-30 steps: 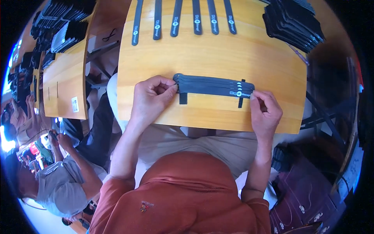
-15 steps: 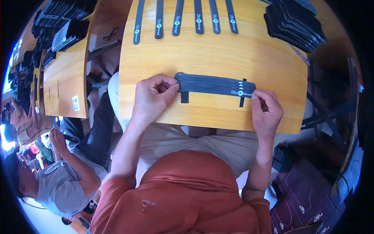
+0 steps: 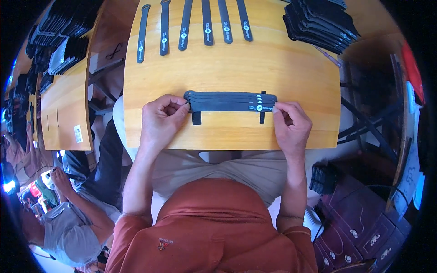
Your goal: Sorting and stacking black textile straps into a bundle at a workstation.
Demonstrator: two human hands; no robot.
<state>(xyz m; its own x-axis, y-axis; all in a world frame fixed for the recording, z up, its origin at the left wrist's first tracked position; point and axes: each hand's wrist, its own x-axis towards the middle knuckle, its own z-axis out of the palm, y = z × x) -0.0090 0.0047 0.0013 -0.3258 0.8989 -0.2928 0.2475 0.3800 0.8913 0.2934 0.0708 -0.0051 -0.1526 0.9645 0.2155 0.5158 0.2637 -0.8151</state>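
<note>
Pinching the left end of a stack of dark straps [image 3: 223,101] between thumb and forefinger of the left hand [image 3: 164,119]. Gripping the right end of the same stack, at its near corner, with thumb and forefinger of the right hand [image 3: 291,125]. Holding the stack crosswise between both hands, at the near half of the wooden table [image 3: 232,68]; cannot tell whether touching the wood all along. Can see several straps overlapped in steps, with white print near the right end, whole on the nearest strap and only slivers on those behind. Can also see, beneath the stack, a left black strip [image 3: 196,118] poking out on the near side and a right black strip [image 3: 262,118] poking out both near and far. Farther off, can make out a row of six straps [image 3: 207,22], side by side, with printed ends nearest. At the far right, can see a pile of black pieces [image 3: 318,25], with a thin purple tool [image 3: 331,58] just beside. On the left, can see a second table [image 3: 68,118] bearing a white label [image 3: 77,133], and nearer, a co-worker [image 3: 73,230] in grey.
</note>
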